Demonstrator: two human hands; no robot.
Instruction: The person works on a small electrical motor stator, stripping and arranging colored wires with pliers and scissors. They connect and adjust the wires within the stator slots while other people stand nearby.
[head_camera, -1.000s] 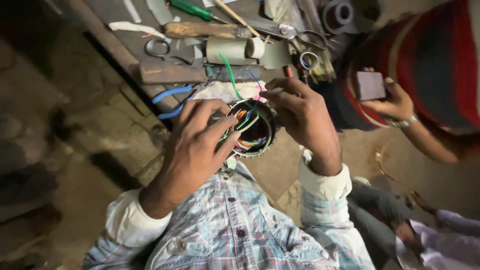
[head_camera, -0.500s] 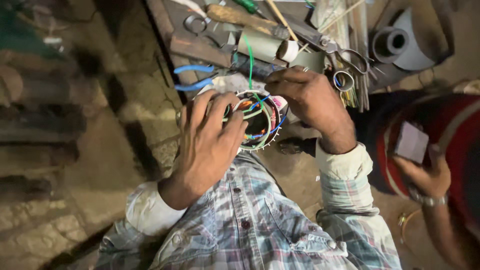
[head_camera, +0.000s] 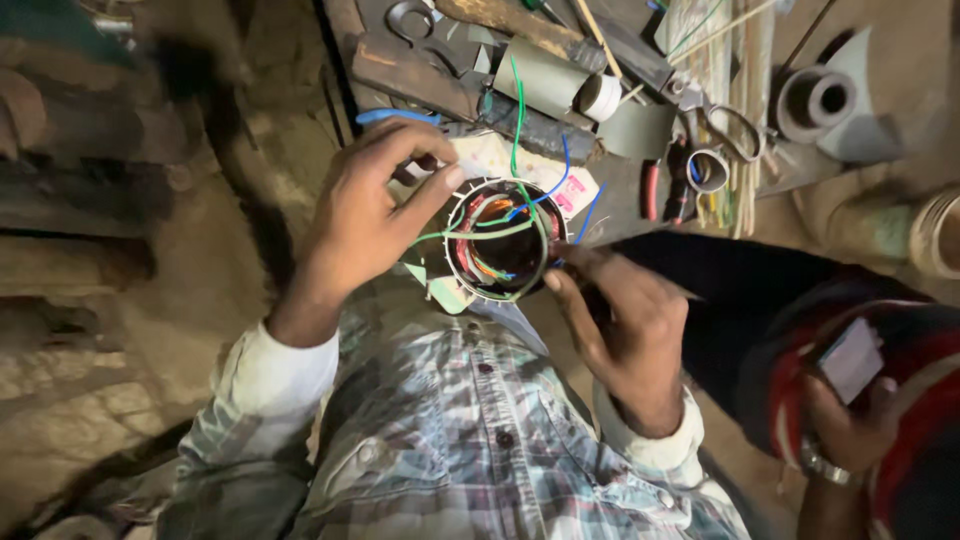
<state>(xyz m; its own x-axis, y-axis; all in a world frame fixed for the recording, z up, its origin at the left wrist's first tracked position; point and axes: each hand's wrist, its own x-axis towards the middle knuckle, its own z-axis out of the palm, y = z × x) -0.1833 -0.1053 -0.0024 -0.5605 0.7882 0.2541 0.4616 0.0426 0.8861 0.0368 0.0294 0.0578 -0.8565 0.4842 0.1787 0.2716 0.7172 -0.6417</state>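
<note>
Left hand (head_camera: 365, 215) half open, fingers spread, thumb pressing rim of stator (head_camera: 505, 240). Right hand (head_camera: 625, 325) curled, fingertips pinching stator's lower right rim. Stator upright over lap, between hands, wires (head_camera: 520, 205) green, blue, orange sprouting. White card (head_camera: 575, 190) with pink print behind. Grey tube (head_camera: 545, 80) on bench. Two tape rolls (head_camera: 708, 170) right.

I'm in a plaid button-up shirt (head_camera: 470, 430), pale blue/grey w/ reddish and dark check lines, small dark buttons down the front placket. Long sleeves, both w/ plain whitish cuffs at the wrists; fabric looks soft, a bit creased. My left hand (head_camera: 365, 215) and right hand (head_camera: 625, 325) are bare: no gloves, rings, or watch visible from this view.
</note>
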